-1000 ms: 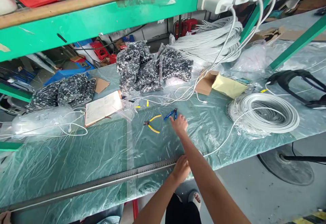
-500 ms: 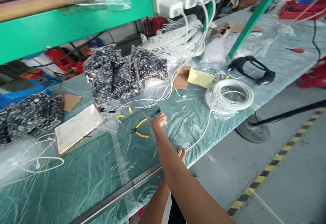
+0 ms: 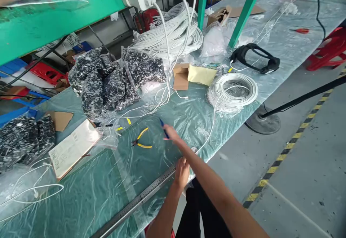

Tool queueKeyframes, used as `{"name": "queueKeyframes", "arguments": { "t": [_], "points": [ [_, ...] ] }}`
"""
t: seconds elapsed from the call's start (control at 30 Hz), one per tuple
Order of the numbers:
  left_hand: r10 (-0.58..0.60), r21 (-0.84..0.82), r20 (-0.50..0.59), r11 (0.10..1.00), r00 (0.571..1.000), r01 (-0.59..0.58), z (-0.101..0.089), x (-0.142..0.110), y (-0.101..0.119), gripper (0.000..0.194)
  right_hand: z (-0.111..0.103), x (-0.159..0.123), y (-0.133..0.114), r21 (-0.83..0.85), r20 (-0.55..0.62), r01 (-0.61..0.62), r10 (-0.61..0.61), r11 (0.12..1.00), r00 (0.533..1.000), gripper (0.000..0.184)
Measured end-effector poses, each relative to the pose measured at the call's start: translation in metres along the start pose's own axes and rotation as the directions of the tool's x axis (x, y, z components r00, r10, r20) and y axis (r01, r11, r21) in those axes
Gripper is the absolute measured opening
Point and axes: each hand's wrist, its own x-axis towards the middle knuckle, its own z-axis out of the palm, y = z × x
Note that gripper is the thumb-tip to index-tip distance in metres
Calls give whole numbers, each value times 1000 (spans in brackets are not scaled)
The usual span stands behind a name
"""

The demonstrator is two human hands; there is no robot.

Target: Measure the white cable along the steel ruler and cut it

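Right hand [image 3: 171,133] stretched forward on a straight arm, fingers closed around blue-handled cutters [image 3: 163,127], yellow-handled pliers [image 3: 141,141] just left of the grip, left hand [image 3: 181,172] nearer the body, curled over the end of the steel ruler [image 3: 140,199] at the table edge.

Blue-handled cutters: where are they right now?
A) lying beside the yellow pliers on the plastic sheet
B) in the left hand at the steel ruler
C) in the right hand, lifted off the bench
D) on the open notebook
C: the blue-handled cutters stick up out of the right hand, clear of the sheet, while the yellow pliers lie alone and the left hand rests at the steel ruler.
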Motion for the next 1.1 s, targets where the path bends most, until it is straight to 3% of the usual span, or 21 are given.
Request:
{"name": "queueKeyframes", "arguments": {
  "t": [0.13,0.2,0.27,0.33,0.57,0.7,1.1],
  "points": [
    [2,9,-17,1000,1000,-2,-12,4,5,42,-62,-86,58,221,140,-74,43,973,989,47],
    [6,14,-31,1000,1000,-5,-15,4,5,38,-87,-124,86,267,213,-239,185,934,959,44],
    [-1,18,-43,1000,999,2,-15,5,5,37,-103,-151,107,193,231,-382,337,904,913,40],
    [-3,16,-50,1000,999,4,-15,4,5,36,-112,-166,120,124,226,-448,415,885,881,37],
    [-6,-6,-66,1000,998,6,-16,4,6,36,-106,-160,133,136,293,-514,461,847,837,32],
    [-14,-15,-65,1000,998,13,-19,5,6,35,-100,-150,133,117,276,-556,511,823,814,27],
    [-1,-25,-70,1000,998,-1,-21,3,5,35,-103,-146,119,13,259,-547,525,837,810,30]
  ]
}}
